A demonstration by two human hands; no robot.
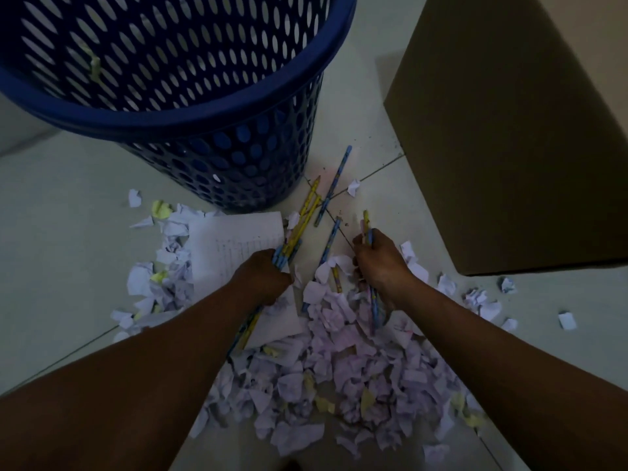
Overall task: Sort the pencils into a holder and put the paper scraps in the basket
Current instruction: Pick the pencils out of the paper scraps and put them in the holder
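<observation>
A heap of torn white and yellow paper scraps (339, 379) covers the tiled floor in front of me. My left hand (263, 278) is shut on a bundle of yellow and blue pencils (299, 226) whose tips point toward the basket. My right hand (379, 263) is shut on two or three pencils (367, 226), held upright over the scraps. Loose blue pencils lie between the hands (329, 246) and further back (334, 185). The tall blue perforated basket (190, 113) stands at the upper left. No pencil holder is in view.
A large brown cardboard box (516, 137) stands at the right, close to my right hand. A whole lined sheet of paper (234, 246) lies under my left hand. Stray scraps (567, 320) dot the floor at the right and left.
</observation>
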